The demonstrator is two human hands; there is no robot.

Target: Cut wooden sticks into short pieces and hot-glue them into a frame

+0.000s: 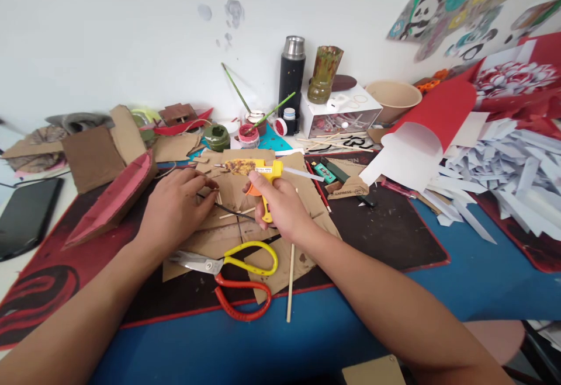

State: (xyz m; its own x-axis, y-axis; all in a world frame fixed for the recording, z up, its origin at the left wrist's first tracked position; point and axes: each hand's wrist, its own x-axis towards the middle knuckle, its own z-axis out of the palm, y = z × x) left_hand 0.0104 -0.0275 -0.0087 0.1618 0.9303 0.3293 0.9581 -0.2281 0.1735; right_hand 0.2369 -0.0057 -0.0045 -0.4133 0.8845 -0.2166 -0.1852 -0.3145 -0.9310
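Observation:
My right hand (280,204) is wrapped round the handle of a yellow glue gun (272,170), its stained nozzle pointing left. A white glue stick (303,173) sticks out of its back. From the handle a dark cord (234,212) runs left, passing under my left hand (179,203). The left fingers are pinched together low over the cardboard, with a small pale wooden piece (218,197) at their tips; the palm side is hidden. Scissors (211,265) with one yellow and one red handle lie nearer me. Beside them a thin wooden stick (290,285) rests across cardboard (280,274).
On the left are a pink-lined cardboard boat (114,198) and a phone (30,215). Paint jars (218,138), a black thermos (292,72) and a white box (339,113) stand at the back. Rolled red paper (432,122) and cut paper strips (504,163) fill the right.

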